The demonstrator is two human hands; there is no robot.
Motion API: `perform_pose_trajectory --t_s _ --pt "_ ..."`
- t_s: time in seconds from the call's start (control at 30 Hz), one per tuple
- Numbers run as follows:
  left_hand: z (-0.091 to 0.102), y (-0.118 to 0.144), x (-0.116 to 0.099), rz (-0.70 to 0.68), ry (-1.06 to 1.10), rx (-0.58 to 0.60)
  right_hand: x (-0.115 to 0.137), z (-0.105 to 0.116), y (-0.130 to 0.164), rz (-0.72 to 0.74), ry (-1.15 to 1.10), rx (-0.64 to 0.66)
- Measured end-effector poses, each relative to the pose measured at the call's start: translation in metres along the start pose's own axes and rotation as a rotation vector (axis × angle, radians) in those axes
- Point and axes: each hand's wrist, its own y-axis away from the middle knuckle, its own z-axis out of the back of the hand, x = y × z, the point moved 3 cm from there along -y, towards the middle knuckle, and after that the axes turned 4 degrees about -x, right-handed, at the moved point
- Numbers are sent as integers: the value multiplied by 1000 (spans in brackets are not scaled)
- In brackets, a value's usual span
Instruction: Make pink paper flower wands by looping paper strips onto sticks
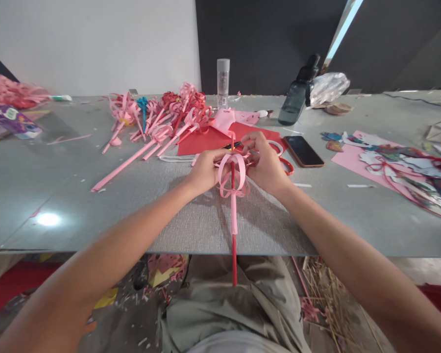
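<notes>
Both hands meet over the middle of the grey table [95,206]. My left hand [205,170] and my right hand [263,162] pinch the looped pink paper strips of a paper flower [232,177] from either side. The flower sits on a stick [234,245] wrapped pink above and red below, which runs down past the table's front edge toward my lap. Under the hands lies a red paper sheet [209,139].
A pile of finished pink and red paper flowers [161,117] lies behind on the left. A glue stick [223,83] stands at the back, beside a dark bottle [297,93]. A phone [303,151] and paper scraps on a pink sheet [389,162] lie to the right.
</notes>
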Motion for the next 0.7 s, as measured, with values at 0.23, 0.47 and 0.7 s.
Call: perform_pose_trajectory --t_s 0.23,0.47,0.7 --pt "3 0 10 -13 -22 -83 -4 1 -1 -71 -65 -41" --pt "9 -3 19 -16 -29 -95 -19 2 -3 -114 -23 -16" --pt "5 -2 10 -63 -90 -13 -16 1 -4 -125 -165 -34"
